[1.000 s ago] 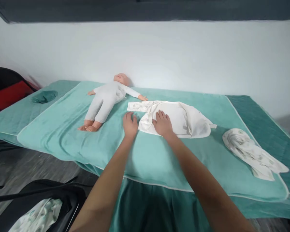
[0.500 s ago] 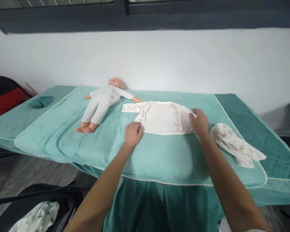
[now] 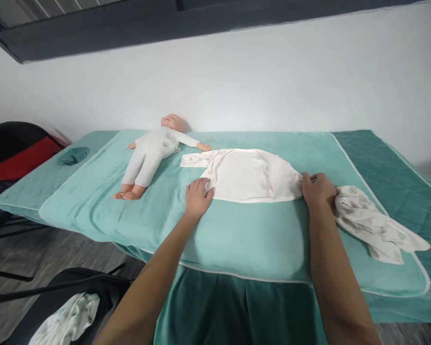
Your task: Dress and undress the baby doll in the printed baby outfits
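A white baby top (image 3: 242,175) lies spread on the light green bed cover, its printed sleeve pointing left. At its lower left corner, my left hand (image 3: 198,197) grips the cloth between thumb and fingers. On the far side, my right hand (image 3: 318,190) pinches the top's right end, which is drawn to a taper. Just right of that hand lies a crumpled printed baby garment (image 3: 379,225). A baby doll (image 3: 153,151) in a white suit rests on its back to the left, one arm reaching near the sleeve.
The light green cover (image 3: 104,201) lies over a darker green massage bed (image 3: 398,182) with a face hole (image 3: 73,155) at left. A white wall (image 3: 273,86) stands behind. On a black chair (image 3: 39,297) at lower left lies a printed cloth (image 3: 70,318).
My right hand has moved right and pulled the right end of the top outward, so it now reaches farther. My left hand has stayed at the left edge. The view has tilted slightly.
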